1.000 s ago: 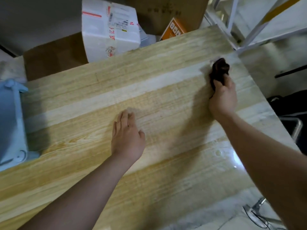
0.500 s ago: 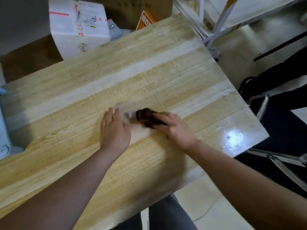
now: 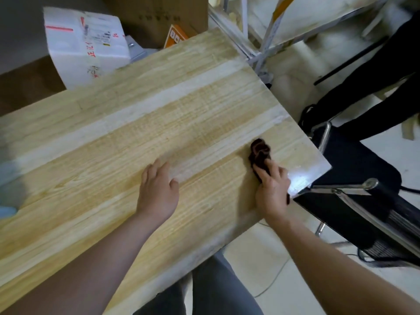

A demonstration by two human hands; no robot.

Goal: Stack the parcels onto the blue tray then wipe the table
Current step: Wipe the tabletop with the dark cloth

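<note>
Dark cloth [image 3: 259, 151] lies bunched at 3 o'clock on the surface [image 3: 159, 110], near the edge. My right hand [image 3: 272, 189] grips its near end. My left hand [image 3: 158, 192] rests flat at centre, fingers straight. Recommended: spread the cloth flatter, press evenly, overlap strokes toward 9 o'clock. White parcel [image 3: 86, 44] stands beyond the surface at 11 o'clock.

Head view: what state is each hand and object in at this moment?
left hand, flat on the table, fingers straight
right hand, grips the dark cloth
dark cloth, bunched, lying on the table near its right corner
table, wooden top with glare at the right corner
white parcel, tilted, beyond the table's far edge
blue tray, only a blurred sliver at the left edge
</note>
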